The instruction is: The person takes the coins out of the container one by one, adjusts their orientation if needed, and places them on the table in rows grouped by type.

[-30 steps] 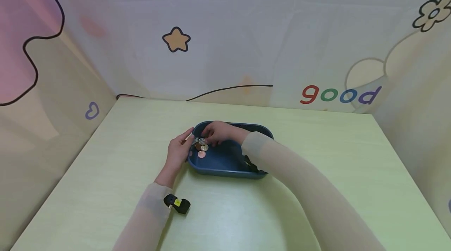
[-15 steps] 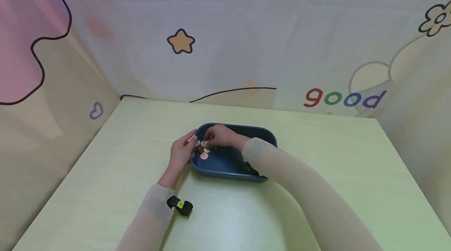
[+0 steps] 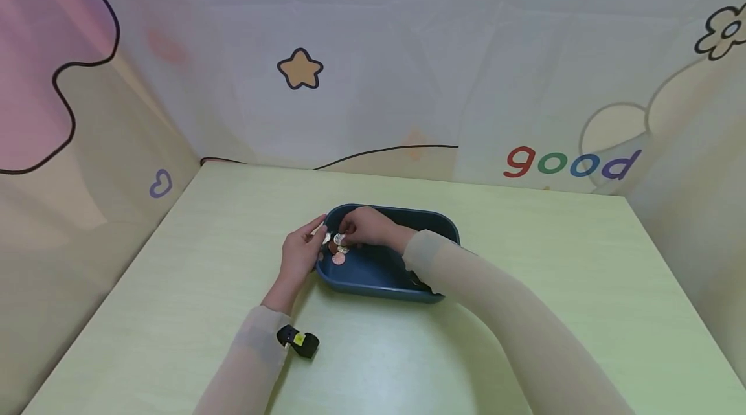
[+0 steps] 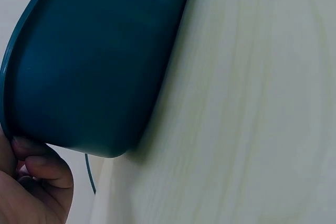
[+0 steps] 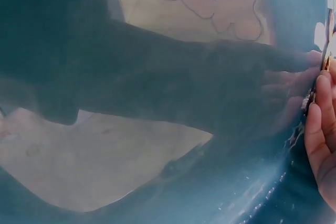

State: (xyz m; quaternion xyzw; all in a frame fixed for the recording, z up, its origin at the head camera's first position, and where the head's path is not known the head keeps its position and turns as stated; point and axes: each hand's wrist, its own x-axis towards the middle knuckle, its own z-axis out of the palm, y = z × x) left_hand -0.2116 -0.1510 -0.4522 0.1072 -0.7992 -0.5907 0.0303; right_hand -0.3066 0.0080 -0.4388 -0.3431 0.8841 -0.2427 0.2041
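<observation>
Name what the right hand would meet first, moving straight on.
The right hand would likely meet the silver coin at its fingertips, perhaps already touched; depth there is unclear.

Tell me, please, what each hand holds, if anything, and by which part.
The left hand grips the tray by its left rim. The right hand is at the coins; whether it pinches one is unclear.

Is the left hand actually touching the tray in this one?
Touching. The left wrist view shows it: the left hand's curled fingers press against the end of the tray, with no gap between them.
</observation>
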